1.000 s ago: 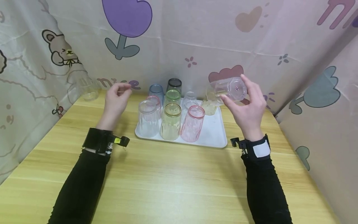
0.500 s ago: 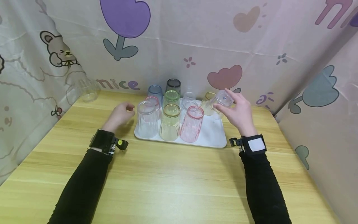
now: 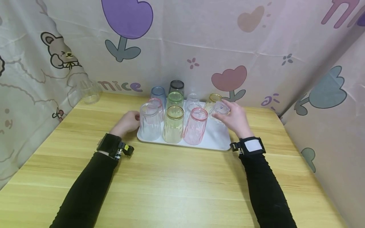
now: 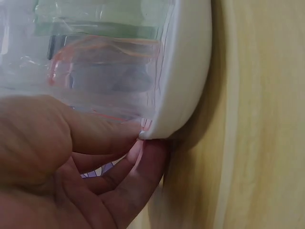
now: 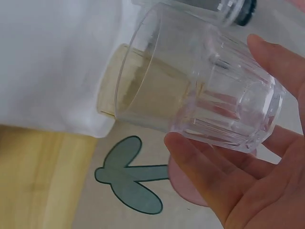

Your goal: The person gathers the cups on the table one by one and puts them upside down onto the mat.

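Clear glass (image 3: 220,111) gripped upside-down by right hand (image 3: 235,119) fingers over white tray (image 3: 215,141), left hand (image 3: 127,122) fingers relaxed at tray's left edge.

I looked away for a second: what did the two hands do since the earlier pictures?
The right hand came down from chest height, turning the clear cup it holds bottom up and lowering it onto the tray's right side. The left hand dropped from the air to the tray's left edge, where its fingers now touch the rim. The other cups on the tray stayed put.
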